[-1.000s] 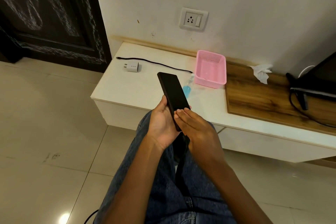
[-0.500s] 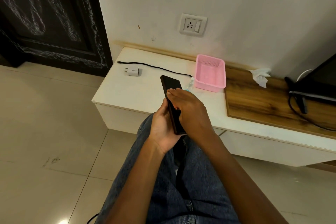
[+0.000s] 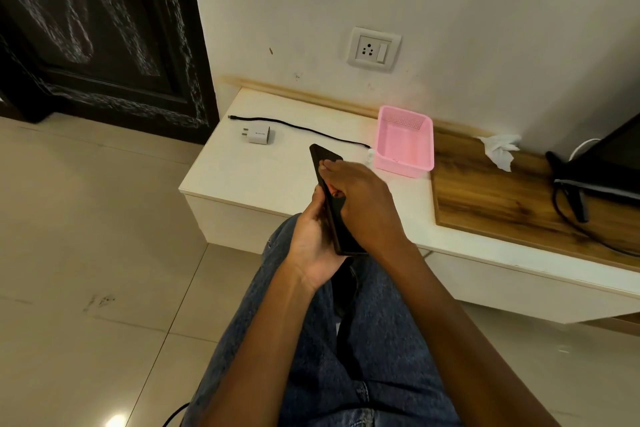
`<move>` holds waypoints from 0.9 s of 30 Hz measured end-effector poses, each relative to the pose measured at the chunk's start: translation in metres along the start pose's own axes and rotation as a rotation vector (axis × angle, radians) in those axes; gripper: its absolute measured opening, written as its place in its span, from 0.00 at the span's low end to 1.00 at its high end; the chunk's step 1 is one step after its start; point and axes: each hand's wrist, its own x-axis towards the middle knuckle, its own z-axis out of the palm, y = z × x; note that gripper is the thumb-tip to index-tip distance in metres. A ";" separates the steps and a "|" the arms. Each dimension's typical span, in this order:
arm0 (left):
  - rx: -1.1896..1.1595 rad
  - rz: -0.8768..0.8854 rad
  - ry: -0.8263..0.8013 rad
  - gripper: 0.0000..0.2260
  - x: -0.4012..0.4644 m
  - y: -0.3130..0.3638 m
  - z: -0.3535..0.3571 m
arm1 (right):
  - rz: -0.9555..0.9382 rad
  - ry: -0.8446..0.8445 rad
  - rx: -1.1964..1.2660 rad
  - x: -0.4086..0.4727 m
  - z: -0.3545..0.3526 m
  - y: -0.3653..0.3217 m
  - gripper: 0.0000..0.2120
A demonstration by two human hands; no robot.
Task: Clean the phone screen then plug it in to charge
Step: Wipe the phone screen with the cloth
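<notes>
Both my hands are on the phone [image 3: 334, 215], held up at the centre of the frame over my lap.

My left hand [image 3: 311, 246] cups the phone from below and behind, fingers curled round its edge, so it stands tilted with its top end toward the counter [image 3: 263, 180]. My right hand [image 3: 360, 198] lies across the screen, fingers bent over the upper part and touching the glass. On the counter above the phone lie the white charger plug [image 3: 258, 134] and, just beyond it, the black cable [image 3: 298, 126], which runs right toward the pink basket [image 3: 405, 142]. A crumpled tissue [image 3: 500, 149] sits on the wooden part at upper right. The wall socket [image 3: 373, 49] is above the basket.
</notes>
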 end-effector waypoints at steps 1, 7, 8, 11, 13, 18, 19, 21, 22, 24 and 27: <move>-0.016 0.005 0.006 0.20 0.000 0.000 -0.001 | -0.006 0.004 0.016 -0.008 0.001 -0.001 0.24; -0.003 0.038 0.106 0.23 0.000 0.003 -0.006 | -0.015 -0.038 0.095 -0.055 0.011 -0.001 0.21; 0.010 0.043 0.127 0.23 0.000 0.003 -0.005 | -0.040 -0.005 0.073 -0.061 0.010 0.000 0.23; 0.024 0.043 0.177 0.25 0.000 0.003 -0.003 | -0.105 0.051 0.060 -0.075 0.006 -0.001 0.23; 0.006 0.047 0.195 0.26 0.000 0.004 -0.002 | -0.144 0.079 0.042 -0.080 0.006 -0.002 0.22; -0.062 0.022 0.206 0.28 0.001 0.006 0.001 | -0.205 0.141 0.047 -0.087 -0.002 0.005 0.18; -0.085 0.026 0.203 0.28 0.001 0.008 0.002 | -0.201 0.143 0.047 -0.089 -0.003 0.009 0.17; -0.120 0.031 0.190 0.28 0.000 0.012 0.002 | -0.171 0.138 0.040 -0.091 -0.007 0.019 0.16; -0.127 0.027 0.181 0.28 0.000 0.013 0.002 | -0.152 0.143 0.038 -0.092 -0.010 0.022 0.15; -0.131 0.007 0.163 0.29 -0.001 0.015 0.001 | -0.143 0.170 0.026 -0.091 -0.014 0.028 0.13; -0.125 -0.032 0.151 0.29 -0.003 0.014 0.003 | -0.165 0.183 0.033 -0.089 -0.014 0.025 0.13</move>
